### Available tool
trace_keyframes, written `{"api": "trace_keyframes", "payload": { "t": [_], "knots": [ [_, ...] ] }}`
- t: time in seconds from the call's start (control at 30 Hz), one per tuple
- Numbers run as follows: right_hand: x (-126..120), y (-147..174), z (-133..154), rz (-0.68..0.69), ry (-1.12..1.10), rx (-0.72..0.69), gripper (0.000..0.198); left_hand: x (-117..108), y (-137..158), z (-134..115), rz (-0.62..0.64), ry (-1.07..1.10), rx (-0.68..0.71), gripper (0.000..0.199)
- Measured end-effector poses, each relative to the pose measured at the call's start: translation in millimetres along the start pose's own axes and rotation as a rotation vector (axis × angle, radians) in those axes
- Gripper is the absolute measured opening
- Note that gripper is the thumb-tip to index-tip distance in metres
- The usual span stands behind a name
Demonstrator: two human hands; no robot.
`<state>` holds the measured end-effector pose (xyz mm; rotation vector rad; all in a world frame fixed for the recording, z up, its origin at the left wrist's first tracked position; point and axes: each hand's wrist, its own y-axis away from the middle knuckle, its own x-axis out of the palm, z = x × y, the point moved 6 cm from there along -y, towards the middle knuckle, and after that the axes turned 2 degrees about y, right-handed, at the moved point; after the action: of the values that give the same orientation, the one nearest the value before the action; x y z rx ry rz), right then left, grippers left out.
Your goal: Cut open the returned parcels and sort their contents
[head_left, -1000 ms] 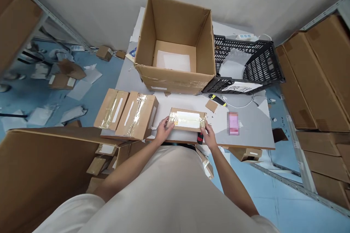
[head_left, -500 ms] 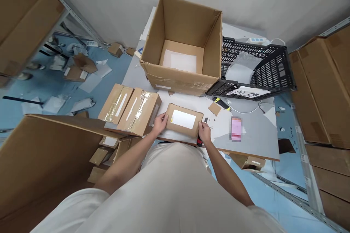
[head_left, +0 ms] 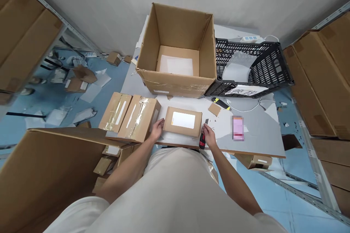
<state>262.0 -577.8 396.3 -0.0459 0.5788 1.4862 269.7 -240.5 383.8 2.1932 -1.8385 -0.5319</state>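
Note:
A small cardboard box (head_left: 182,131) with a white label lies flat on the table in front of me. Beside its left edge is my left hand (head_left: 157,130), fingers loosely stretched out and holding nothing. My right hand (head_left: 209,136) is just right of the box, its fingers closed around the upper part of a red-and-black utility knife (head_left: 202,141). The knife's blade points away from me, and its middle is hidden by the fingertips. Two taped cardboard boxes, one nearer (head_left: 140,118) and one farther left (head_left: 115,111), stand left of my left hand.
A large open carton (head_left: 175,84) with white sheets inside stands at the back. Right of it is a black plastic crate (head_left: 284,67). A yellow-and-black cutter (head_left: 221,103), a cardboard scrap (head_left: 214,109) and a blurred pink item (head_left: 238,128) lie on the table (head_left: 259,134). Shelves of cartons flank both sides.
Both hands have let go of the small labelled box, which now rests on the table. My right hand has closed on the utility knife. The view has shifted slightly.

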Motion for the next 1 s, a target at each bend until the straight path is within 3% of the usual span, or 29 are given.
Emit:
{"api": "trace_keyframes", "payload": {
  "t": [0.07, 0.23, 0.37, 0.57, 0.7, 0.87, 1.0],
  "knots": [
    [1, 11, -9, 0.055, 0.013, -0.014, 0.056, -2, 8, 8, 0.053, -0.018, 0.010, 0.051],
    [20, 23, -12, 0.245, 0.042, -0.051, 0.081, 8, 20, 22, 0.189, -0.103, 0.026, 0.059],
    [24, 20, 9, 0.317, -0.028, -0.109, 0.068, 15, 19, 13, 0.198, -0.122, 0.054, 0.056],
    [-6, 15, 45, 0.213, 0.234, -0.209, 0.035, 8, 32, -42, 0.141, -0.231, 0.175, 0.048],
    [-16, 8, 64, 0.154, 0.375, -0.192, 0.041, 8, 34, -70, 0.030, -0.396, 0.212, 0.047],
    [-13, -7, 70, 0.170, 0.391, -0.110, 0.050, 12, 23, -74, -0.008, -0.455, 0.112, 0.050],
    [-12, -16, 63, 0.173, 0.338, -0.075, 0.050, 12, 16, -63, -0.018, -0.340, 0.058, 0.052]
  ]
}}
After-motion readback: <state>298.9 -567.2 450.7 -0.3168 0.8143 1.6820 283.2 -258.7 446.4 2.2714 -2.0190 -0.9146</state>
